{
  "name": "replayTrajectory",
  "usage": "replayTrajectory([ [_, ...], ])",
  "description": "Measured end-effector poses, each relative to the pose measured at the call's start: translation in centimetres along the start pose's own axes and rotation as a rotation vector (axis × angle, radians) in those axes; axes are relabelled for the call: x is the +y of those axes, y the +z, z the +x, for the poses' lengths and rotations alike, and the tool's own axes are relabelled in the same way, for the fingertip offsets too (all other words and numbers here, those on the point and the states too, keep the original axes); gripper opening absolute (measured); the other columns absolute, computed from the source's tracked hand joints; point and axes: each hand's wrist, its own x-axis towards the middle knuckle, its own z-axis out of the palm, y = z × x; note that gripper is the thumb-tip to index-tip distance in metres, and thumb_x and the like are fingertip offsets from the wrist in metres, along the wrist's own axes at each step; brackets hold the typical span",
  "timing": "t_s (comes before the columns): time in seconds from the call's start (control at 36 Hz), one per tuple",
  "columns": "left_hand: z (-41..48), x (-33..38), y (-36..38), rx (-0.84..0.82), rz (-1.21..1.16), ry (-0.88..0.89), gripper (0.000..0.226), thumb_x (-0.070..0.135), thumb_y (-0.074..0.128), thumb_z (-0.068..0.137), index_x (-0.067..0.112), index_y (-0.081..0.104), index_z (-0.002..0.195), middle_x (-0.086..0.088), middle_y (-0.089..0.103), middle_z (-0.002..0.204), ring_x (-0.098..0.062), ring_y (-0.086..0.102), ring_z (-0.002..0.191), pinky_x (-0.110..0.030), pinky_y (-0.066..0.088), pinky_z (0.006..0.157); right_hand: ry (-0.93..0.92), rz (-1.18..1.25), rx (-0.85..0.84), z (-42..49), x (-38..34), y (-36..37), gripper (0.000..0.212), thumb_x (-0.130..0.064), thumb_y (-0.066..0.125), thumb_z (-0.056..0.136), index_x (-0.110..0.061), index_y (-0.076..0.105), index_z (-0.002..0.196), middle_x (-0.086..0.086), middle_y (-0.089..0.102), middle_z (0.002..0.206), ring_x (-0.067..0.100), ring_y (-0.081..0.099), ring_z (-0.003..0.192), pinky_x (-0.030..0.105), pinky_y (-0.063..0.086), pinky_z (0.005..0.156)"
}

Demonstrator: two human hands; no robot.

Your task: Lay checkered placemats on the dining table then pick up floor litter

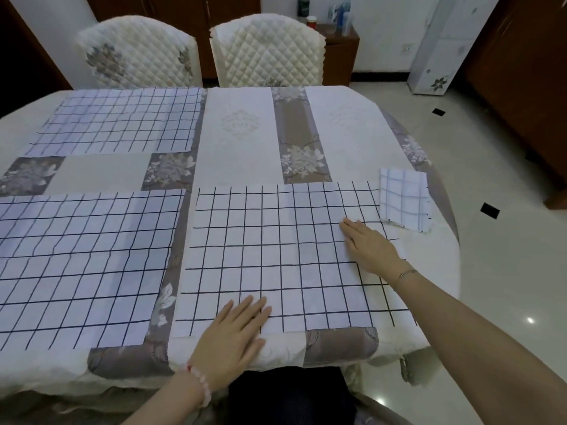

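- Head view: left hand [233,329] lies flat, fingers straight and close together, on the near edge of the front-right placemat [276,256], likely pinning it so it cannot slide
- Right hand [368,243] rests flat with straight fingers further in on the same mat, apparently smoothing creases toward its right side
- Front-left placemat [76,265] lies spread just beside it on the table [239,133]
- Folded placemat [403,199] sits at the right edge, probably meant for the bare far-right spot
- Far-left placemat [122,121] lies spread before the left chair [138,53]
- No writing is readable anywhere
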Motion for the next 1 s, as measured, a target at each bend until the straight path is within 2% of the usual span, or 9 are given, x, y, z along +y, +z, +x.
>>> replayTrajectory([
  [0.19, -0.1, 0.3, 0.2, -0.043, 0.013, -0.026, 0.052, 0.044, 0.033, 0.092, 0.024, 0.050, 0.136, 0.006, 0.046, 0.144, -0.019, 0.045, 0.132, -0.031, 0.012, 0.111, 0.036, -0.019, -0.041, 0.6, -0.2, 0.2, 0.050, -0.029, 0.019, 0.103, -0.022, 0.010, 0.152, -0.008, 0.004, 0.161, 0.015, 0.005, 0.148, 0.044, 0.014, 0.119],
  [0.31, -0.3, 0.6, -0.3, -0.100, 0.008, -0.060, 0.055, 0.045, 0.016, 0.097, 0.024, 0.050, 0.136, 0.007, 0.046, 0.144, -0.018, 0.046, 0.132, -0.031, 0.012, 0.111, 0.047, -0.019, -0.079, 0.4, -0.4, -0.3, 0.050, -0.030, 0.018, 0.103, -0.023, 0.010, 0.152, -0.009, 0.004, 0.161, 0.015, 0.005, 0.148, 0.045, 0.013, 0.118],
  [0.53, 0.0, 0.9, -1.2, -0.077, 0.000, -0.048, 0.049, 0.045, 0.033, 0.091, 0.029, 0.055, 0.131, 0.011, 0.052, 0.139, -0.011, 0.050, 0.128, -0.031, 0.037, 0.108, 0.055, 0.065, 0.059, -1.6, -1.5, -1.8, 0.045, -0.025, 0.027, 0.103, -0.014, 0.031, 0.147, 0.005, 0.027, 0.156, 0.022, 0.024, 0.144, 0.039, 0.023, 0.117],
  [0.61, 0.6, 0.7, -1.3, -0.061, -0.218, -0.063, 0.050, 0.041, 0.030, 0.098, 0.029, 0.029, 0.147, 0.014, 0.022, 0.155, -0.007, 0.020, 0.144, -0.029, 0.015, 0.118, 0.099, 0.154, 0.098, -3.4, -1.7, -2.1, 0.043, -0.023, 0.034, 0.101, -0.016, 0.040, 0.143, 0.006, 0.045, 0.146, 0.022, 0.044, 0.131, 0.033, 0.039, 0.103],
  [0.64, 0.7, 0.7, -1.4, -0.027, -0.309, -0.081, 0.050, 0.039, 0.032, 0.099, 0.028, 0.027, 0.147, 0.013, 0.021, 0.155, -0.006, 0.020, 0.143, -0.026, 0.014, 0.118, 0.121, 0.183, 0.105, -4.1, -1.7, -2.2, 0.042, -0.022, 0.036, 0.099, -0.017, 0.044, 0.140, 0.006, 0.051, 0.141, 0.023, 0.050, 0.124, 0.033, 0.043, 0.098],
  [0.75, 0.5, 1.4, -2.8, 0.155, -0.643, -0.262, 0.044, 0.026, 0.045, 0.097, 0.020, 0.042, 0.140, 0.009, 0.042, 0.142, -0.009, 0.040, 0.131, -0.023, 0.031, 0.110, 0.174, 0.266, 0.143, -8.0, -0.9, -2.4, 0.033, -0.021, 0.041, 0.097, -0.020, 0.059, 0.125, 0.004, 0.067, 0.119, 0.022, 0.063, 0.103, 0.034, 0.051, 0.086],
  [0.83, 0.0, 2.2, -3.3, 0.260, -0.920, -0.434, 0.029, 0.018, 0.051, 0.094, 0.019, 0.056, 0.123, 0.006, 0.061, 0.119, -0.012, 0.056, 0.111, -0.022, 0.046, 0.089, 0.237, 0.409, 0.156, -12.2, 0.0, -2.8, 0.026, -0.022, 0.045, 0.095, -0.023, 0.064, 0.113, 0.000, 0.071, 0.102, 0.023, 0.067, 0.087, 0.034, 0.054, 0.076],
  [0.92, -0.6, 3.8, -3.4, 0.246, -1.078, -0.470, 0.015, 0.017, 0.054, 0.093, 0.026, 0.060, 0.102, 0.004, 0.067, 0.099, -0.013, 0.063, 0.094, -0.016, 0.045, 0.070, 0.352, 0.605, 0.214, -17.3, 0.8, -2.5, 0.022, -0.018, 0.048, 0.095, -0.019, 0.066, 0.107, -0.002, 0.070, 0.093, 0.021, 0.067, 0.088, 0.025, 0.050, 0.071],
  [1.0, -1.5, 6.4, -2.8, 0.145, -1.167, -0.446, 0.014, 0.018, 0.052, 0.093, 0.030, 0.058, 0.095, 0.004, 0.068, 0.090, -0.011, 0.066, 0.082, -0.021, 0.047, 0.064, 0.452, 0.814, 0.289, -23.1, 1.6, -1.2, 0.018, -0.008, 0.052, 0.093, -0.016, 0.068, 0.096, 0.001, 0.069, 0.085, 0.016, 0.064, 0.079, 0.010, 0.046, 0.061],
])
